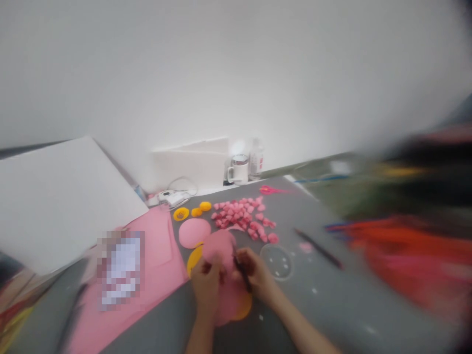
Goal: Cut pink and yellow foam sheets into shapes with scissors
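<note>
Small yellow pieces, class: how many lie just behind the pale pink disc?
3: the left piece, the middle piece and the right piece, nearest the pink pile. Blur may hide others.

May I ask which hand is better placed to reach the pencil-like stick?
Probably the right hand: nearer the stick, though holding a dark tool; the left hand, farther away, grips pink paper.

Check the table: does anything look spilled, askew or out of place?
Slightly: a blurry pink scrap lies apart from the cluster of pink pieces, near a dark stick, and white flecks dot the grey table like litter, though they may be glare. I see no clear spill.
</note>
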A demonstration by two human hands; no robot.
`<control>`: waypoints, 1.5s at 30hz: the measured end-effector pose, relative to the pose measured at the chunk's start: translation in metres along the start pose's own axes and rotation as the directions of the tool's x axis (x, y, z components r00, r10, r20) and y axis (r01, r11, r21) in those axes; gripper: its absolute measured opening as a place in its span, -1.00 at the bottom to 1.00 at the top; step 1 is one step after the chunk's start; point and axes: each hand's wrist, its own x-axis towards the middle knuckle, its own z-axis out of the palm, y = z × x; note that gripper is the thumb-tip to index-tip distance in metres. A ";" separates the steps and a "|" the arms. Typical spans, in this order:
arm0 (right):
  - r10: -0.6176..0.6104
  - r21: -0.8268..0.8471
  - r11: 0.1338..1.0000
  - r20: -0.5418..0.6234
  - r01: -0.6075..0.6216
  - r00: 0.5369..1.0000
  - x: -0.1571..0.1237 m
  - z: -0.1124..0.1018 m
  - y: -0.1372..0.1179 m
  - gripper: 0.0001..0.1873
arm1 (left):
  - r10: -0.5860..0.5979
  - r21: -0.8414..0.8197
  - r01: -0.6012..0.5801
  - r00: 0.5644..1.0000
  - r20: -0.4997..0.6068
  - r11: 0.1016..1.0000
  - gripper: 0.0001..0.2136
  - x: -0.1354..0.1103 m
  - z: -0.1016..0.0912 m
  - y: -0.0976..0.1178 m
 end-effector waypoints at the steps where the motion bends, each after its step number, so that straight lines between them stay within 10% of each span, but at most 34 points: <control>1: 0.003 -0.005 1.000 0.007 -0.003 1.000 0.000 0.000 -0.001 -0.54 | 0.004 -0.014 -0.005 1.000 -0.006 1.000 -0.64 0.000 0.000 0.000; 45: 0.015 0.048 0.999 -0.023 -0.014 1.000 0.001 0.003 0.001 -0.53 | -0.002 0.039 0.001 1.000 0.023 0.999 -0.68 0.002 0.004 -0.003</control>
